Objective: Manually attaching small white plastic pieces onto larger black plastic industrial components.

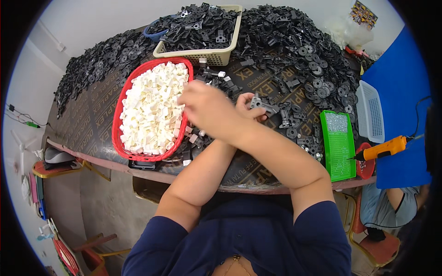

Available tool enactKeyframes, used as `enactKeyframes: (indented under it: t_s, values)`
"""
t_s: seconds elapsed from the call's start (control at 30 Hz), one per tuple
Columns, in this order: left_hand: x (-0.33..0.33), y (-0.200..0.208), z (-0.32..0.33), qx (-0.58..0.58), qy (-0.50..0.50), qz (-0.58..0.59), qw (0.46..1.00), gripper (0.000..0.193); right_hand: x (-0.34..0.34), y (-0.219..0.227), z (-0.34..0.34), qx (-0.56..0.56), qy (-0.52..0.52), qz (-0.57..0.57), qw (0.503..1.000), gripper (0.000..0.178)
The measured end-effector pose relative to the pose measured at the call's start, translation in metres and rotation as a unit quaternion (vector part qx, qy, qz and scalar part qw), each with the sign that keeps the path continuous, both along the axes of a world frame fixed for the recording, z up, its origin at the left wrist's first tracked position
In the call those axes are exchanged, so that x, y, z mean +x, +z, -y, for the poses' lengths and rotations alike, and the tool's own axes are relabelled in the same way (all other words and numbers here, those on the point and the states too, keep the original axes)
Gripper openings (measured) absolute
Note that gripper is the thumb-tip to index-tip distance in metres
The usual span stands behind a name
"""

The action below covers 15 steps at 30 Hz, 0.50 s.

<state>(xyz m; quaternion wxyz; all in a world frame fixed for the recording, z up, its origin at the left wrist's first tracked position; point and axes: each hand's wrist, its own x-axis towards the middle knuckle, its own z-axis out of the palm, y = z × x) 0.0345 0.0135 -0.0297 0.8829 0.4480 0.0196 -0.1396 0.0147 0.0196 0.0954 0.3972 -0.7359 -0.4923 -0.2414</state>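
My arms cross over the table, the right forearm on top. My left hand (252, 108) is closed on a black plastic part (263, 106), which sticks out to the right of the thumb. My right hand (202, 103) is at the right rim of a red basket (118, 133), its fingers smeared by motion, so I cannot make out whether they hold anything. Small white block-like pieces (152, 110) fill that basket. Loose black parts (285, 117) lie to the right of my left hand, and a few black parts with white pieces (216, 73) lie beyond my right hand.
A cream basket (225, 56) heaped with black parts stands at the back, between large black piles (317, 55). At right are a green tray (340, 161) with small metal bits, a white basket (370, 110), a red bowl (367, 168) and an orange electric screwdriver (386, 148). Another person's leg (389, 207) shows there.
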Motion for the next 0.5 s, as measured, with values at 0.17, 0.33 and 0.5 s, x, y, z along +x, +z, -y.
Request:
enactKeyframes:
  t_s: [0.17,0.33,0.5]
  values:
    - [-0.010,0.021,0.002,-0.083,0.053,0.051,0.994,0.052,-0.007,0.018,0.113,0.132,-0.159,-0.264,0.942,0.035]
    - [-0.016,0.025,-0.001,-0.069,0.043,0.075,0.994,0.055,-0.005,-0.038,0.178,0.190,-0.213,-0.300,0.910,0.039]
    - [-0.022,0.031,0.005,-0.022,0.039,0.109,0.993,0.055,-0.005,-0.077,0.195,0.281,-0.109,-0.500,0.812,0.035]
